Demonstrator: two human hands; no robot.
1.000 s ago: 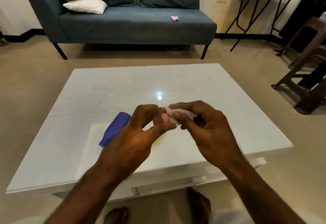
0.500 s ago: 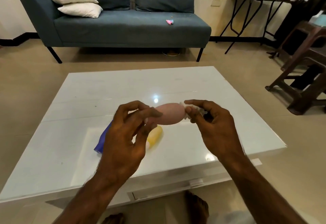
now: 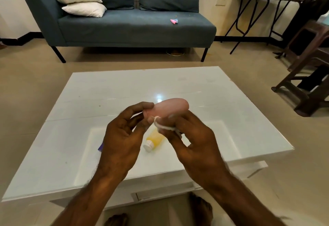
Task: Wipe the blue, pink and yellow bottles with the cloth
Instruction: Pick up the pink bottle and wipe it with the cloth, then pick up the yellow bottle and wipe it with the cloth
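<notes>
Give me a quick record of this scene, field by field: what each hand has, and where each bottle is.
left hand: pinches the cap end of the pink bottle
right hand: presses the cloth against the pink bottle's underside
pink bottle: held in the air above the table, lying roughly sideways
yellow bottle: lying on the table, white cap toward the person
blue bottle: on the table, mostly hidden behind the left hand
</notes>
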